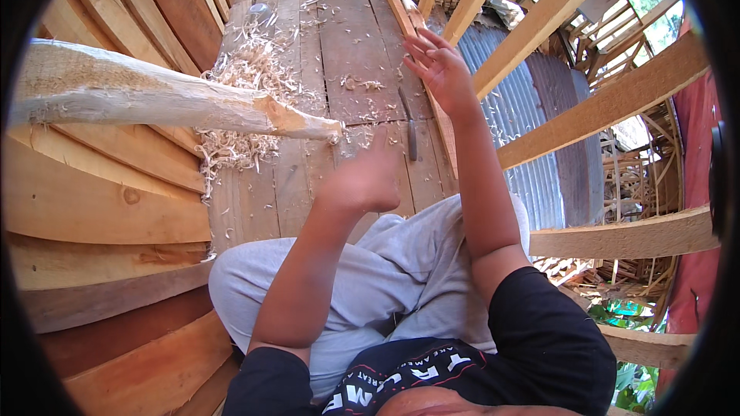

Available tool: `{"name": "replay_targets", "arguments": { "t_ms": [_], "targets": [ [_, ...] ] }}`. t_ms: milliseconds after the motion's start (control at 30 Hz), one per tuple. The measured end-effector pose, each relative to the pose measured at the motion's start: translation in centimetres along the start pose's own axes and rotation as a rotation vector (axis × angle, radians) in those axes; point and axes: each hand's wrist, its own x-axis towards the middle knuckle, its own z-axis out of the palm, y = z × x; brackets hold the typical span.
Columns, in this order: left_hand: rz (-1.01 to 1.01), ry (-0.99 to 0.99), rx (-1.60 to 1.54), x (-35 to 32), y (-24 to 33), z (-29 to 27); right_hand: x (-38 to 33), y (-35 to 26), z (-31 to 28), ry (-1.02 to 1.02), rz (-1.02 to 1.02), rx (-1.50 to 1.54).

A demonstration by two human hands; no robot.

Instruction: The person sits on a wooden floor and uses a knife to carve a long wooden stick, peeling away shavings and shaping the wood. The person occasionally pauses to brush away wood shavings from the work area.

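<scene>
My left hand [362, 181] is over the floorboards in front of my lap, smeared by motion. One finger seems to point away from me, and whether the others are curled round anything is not clear. Raised by the railing on the right, my right hand [443, 69] has its fingers spread and nothing in them. A knife [412, 135] with a dark handle lies on the boards between the two hands. From the left reaches a thick, peeled wooden pole [154, 92], its cut, tapered end just beyond my left hand.
Wood shavings [250, 81] are heaped on the plank floor [297, 192] under and behind the pole. Stacked planks [116, 192] line the left side. A slatted wooden railing [539, 38] runs along the right, with corrugated metal sheet [532, 108] beyond it. A small clear object [260, 11] lies farther back.
</scene>
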Motion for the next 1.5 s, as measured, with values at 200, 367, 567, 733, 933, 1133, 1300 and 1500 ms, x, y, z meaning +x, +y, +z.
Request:
{"name": "replay_targets", "arguments": {
  "t_ms": [200,367,567,733,933,1133,1300,1500],
  "targets": [
    [0.007,-0.136,-0.064,0.8,-0.1,0.2,4.3,9.0,-9.7,0.146,0.138,-1.164],
    [-0.017,-0.101,-0.062,1.0,-1.1,0.6,7.9,12.7,-12.2,-0.021,0.022,-1.657],
    [-0.075,-0.062,-0.083,1.0,-1.8,-0.1,11.3,16.4,-9.5,0.067,0.260,-1.698],
    [-0.099,-0.070,-0.083,0.8,-1.9,-0.8,10.0,18.1,-4.4,-0.125,0.193,-1.714],
    [-0.092,-0.020,-0.075,1.0,-2.1,-0.8,9.6,19.2,-4.5,-0.101,-0.017,-1.685],
    [-0.098,0.013,-0.064,1.2,-2.0,-1.0,10.8,18.9,-3.8,-0.211,-0.076,-1.730],
    [-0.091,0.036,-0.065,1.1,-2.1,-0.6,9.5,20.8,-1.4,-0.446,-0.328,-2.027],
    [-0.087,0.034,-0.067,1.4,-2.2,-0.3,10.7,21.9,-2.2,-0.650,-0.254,-2.139]
  ]
}}
